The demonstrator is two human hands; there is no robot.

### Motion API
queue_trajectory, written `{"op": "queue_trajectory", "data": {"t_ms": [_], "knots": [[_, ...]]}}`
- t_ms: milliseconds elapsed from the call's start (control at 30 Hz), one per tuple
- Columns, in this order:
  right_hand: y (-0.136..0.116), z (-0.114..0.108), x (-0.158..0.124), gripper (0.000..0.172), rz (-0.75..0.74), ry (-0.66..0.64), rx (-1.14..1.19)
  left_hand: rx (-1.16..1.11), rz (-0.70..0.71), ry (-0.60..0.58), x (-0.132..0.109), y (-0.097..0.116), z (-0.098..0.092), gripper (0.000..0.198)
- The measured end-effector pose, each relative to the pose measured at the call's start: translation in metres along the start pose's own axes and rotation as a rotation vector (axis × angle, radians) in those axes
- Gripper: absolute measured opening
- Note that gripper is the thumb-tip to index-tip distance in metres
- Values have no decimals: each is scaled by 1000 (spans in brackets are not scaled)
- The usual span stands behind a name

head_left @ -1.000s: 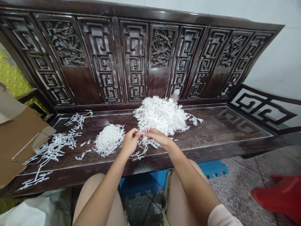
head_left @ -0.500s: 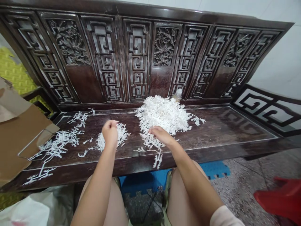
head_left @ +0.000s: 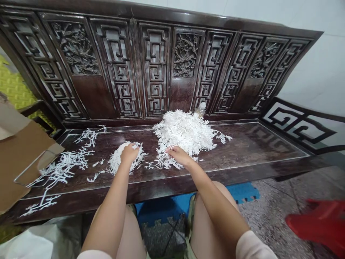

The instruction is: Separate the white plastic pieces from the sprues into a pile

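My left hand (head_left: pixel 129 153) rests on top of a small heap of white branched sprigs (head_left: pixel 118 162), its fingers curled and their tips hidden. My right hand (head_left: pixel 179 155) lies at the front edge of a much larger heap of the same sprigs (head_left: pixel 183 133), touching loose strands. I cannot tell whether either hand grips a sprig. Both heaps sit on the dark wooden seat of a carved bench (head_left: pixel 242 144). More sprigs (head_left: pixel 64 167) lie scattered to the left of the small heap.
The carved bench back (head_left: pixel 156 68) rises behind the seat, with a plastic bottle (head_left: pixel 201 109) partly behind the large heap. Brown cardboard (head_left: pixel 21 154) overlaps the seat's left end. A red stool (head_left: pixel 318 223) stands on the speckled floor at right.
My left hand has dropped from above the small heap onto it. My right hand stays near the large heap, and the sprig near the seat's front edge has gone from there.
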State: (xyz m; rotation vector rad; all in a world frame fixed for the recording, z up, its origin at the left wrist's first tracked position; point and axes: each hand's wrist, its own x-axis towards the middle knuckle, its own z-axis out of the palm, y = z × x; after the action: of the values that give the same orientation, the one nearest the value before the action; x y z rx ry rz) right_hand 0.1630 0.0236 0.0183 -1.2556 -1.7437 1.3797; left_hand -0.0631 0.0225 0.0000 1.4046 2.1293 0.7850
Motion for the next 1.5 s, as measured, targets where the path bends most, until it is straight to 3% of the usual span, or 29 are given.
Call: {"op": "queue_trajectory", "data": {"t_ms": [133, 233, 367, 533, 667, 733, 833, 900, 967, 1067, 1167, 1267, 1333, 1433, 1500], "knots": [[2, 1, 1, 27, -96, 2, -140, -331, 322, -310, -32, 34, 6, 45], [-1, 2, -2, 24, -137, -54, -137, -272, 443, -342, -55, 52, 15, 38], [-6, 2, -5, 23, -87, -69, -107, -216, 448, -238, -62, 54, 20, 34], [-15, 6, -7, 23, -141, 60, -195, -281, 420, -97, -58, 53, 20, 29], [-21, 7, -11, 24, -80, 168, -206, -311, 384, 14, -55, 52, 19, 27], [-22, 0, -14, 24, -26, 243, -209, -347, 302, 143, -46, 43, 11, 28], [-21, -21, -18, 24, 35, 352, -208, -398, 80, 451, -22, 17, -11, 32], [-20, -33, -18, 24, 20, 356, -233, -283, -25, 510, -5, -3, -24, 35], [-17, -36, -16, 24, 7, 306, -269, -92, -89, 373, 7, -21, -28, 31], [-12, -26, -9, 24, -8, 215, -284, 113, -158, 137, 16, -38, -16, 26], [-6, -11, -4, 23, -14, 125, -270, 160, -196, 78, 18, -43, 1, 38], [-3, -4, -2, 23, -6, 83, -288, 163, -174, 47, 14, -33, 9, 40], [-2, -3, -1, 24, -13, 66, -302, 74, -22, -24, 5, -16, 12, 34], [-5, -2, -3, 24, -45, 30, -314, -187, 324, -231, -15, 17, 18, 41], [-8, -1, -5, 25, -71, 17, -327, -247, 460, -278, -29, 37, 23, 38]]}}
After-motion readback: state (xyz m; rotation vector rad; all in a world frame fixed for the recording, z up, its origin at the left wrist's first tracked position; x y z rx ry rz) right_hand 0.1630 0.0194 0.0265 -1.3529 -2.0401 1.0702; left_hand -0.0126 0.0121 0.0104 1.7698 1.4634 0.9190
